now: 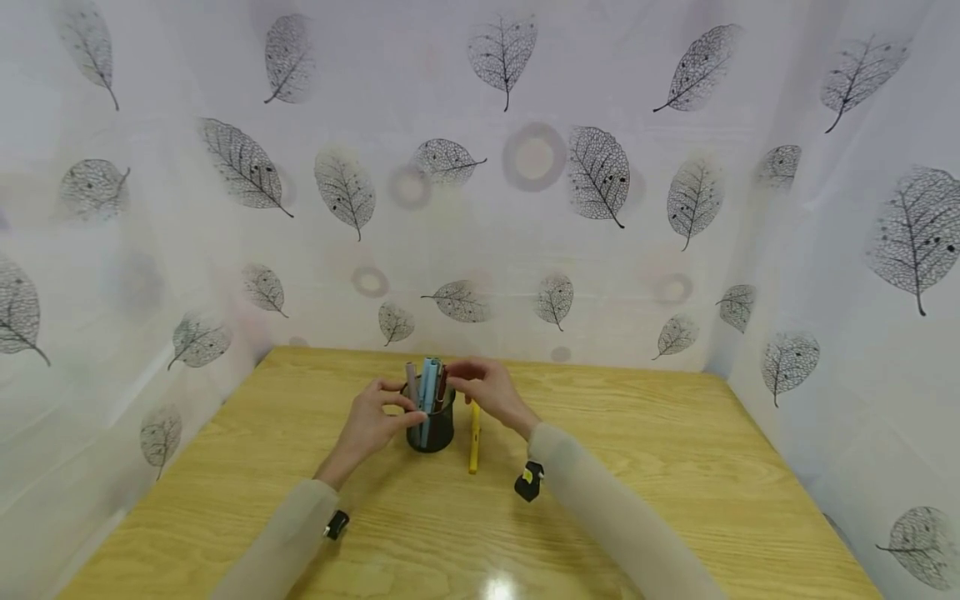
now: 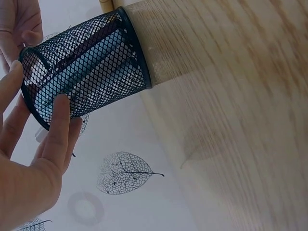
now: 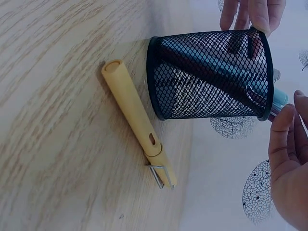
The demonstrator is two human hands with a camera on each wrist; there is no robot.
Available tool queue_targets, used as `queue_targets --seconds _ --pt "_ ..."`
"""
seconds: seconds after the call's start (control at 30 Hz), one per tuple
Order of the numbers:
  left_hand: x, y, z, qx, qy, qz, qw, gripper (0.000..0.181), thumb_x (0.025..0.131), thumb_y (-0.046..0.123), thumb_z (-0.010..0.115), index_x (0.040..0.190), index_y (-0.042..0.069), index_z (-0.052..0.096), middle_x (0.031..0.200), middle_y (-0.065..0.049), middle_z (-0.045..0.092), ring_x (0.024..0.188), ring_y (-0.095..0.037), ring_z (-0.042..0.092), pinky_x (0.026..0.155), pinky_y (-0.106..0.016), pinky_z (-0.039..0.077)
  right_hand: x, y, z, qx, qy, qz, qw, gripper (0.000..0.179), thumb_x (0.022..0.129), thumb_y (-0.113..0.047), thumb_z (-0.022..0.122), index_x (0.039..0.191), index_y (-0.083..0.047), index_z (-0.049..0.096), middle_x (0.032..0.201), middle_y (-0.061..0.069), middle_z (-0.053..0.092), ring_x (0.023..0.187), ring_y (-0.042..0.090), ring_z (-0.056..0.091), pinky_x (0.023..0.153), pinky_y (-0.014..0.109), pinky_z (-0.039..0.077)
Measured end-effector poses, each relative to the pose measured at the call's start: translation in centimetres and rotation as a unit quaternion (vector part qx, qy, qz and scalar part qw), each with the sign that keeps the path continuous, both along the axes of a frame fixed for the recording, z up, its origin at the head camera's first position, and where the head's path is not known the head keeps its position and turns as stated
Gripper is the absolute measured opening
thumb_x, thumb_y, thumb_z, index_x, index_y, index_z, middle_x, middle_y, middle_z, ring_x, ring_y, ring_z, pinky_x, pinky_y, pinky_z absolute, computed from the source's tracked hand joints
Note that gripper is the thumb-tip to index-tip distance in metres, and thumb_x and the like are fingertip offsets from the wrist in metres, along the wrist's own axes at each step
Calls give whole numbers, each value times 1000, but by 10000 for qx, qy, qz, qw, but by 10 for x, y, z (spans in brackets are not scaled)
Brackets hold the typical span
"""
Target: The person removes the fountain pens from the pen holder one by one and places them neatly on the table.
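Note:
A black mesh pen holder (image 1: 441, 433) stands upright on the table, with several pens in it, among them light blue pens (image 1: 428, 383), a greyish pen (image 1: 411, 379) and a dark red pen (image 1: 441, 390). My left hand (image 1: 371, 425) grips the holder near its rim, thumb in front and fingers on the left side; the left wrist view shows the fingertips on the mesh. At the right of the rim, my right hand (image 1: 487, 390) pinches the top of the dark red pen; its fingertips partly hide the pen's end. A yellow pen (image 3: 130, 108) with a wire clip lies beside the holder.
The wood-grain table (image 1: 600, 467) reaches back to a pale curtain (image 1: 480, 233) printed with leaves, which also hangs at both sides. Black devices hang at both wrists, one below the right sleeve (image 1: 600, 492).

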State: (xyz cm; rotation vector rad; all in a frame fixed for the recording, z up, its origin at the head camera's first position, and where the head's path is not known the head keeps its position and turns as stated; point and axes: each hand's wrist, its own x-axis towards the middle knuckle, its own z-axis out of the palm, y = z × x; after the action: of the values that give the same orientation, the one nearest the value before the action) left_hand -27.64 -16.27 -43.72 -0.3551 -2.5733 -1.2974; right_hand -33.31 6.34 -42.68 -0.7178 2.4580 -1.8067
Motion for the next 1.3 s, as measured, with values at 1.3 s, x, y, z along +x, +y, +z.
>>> queue_targets --seconds 1.3 --pt "2 1 -2 710 -122 -277 9970 19 79 21 84 82 4 76 123 -19 53 116 -38 56 92 -46 57 -1 -22 20 1279 835 -59 9882 33 96 -14 64 129 -13 65 98 7 65 82 14 63 58 23 56"
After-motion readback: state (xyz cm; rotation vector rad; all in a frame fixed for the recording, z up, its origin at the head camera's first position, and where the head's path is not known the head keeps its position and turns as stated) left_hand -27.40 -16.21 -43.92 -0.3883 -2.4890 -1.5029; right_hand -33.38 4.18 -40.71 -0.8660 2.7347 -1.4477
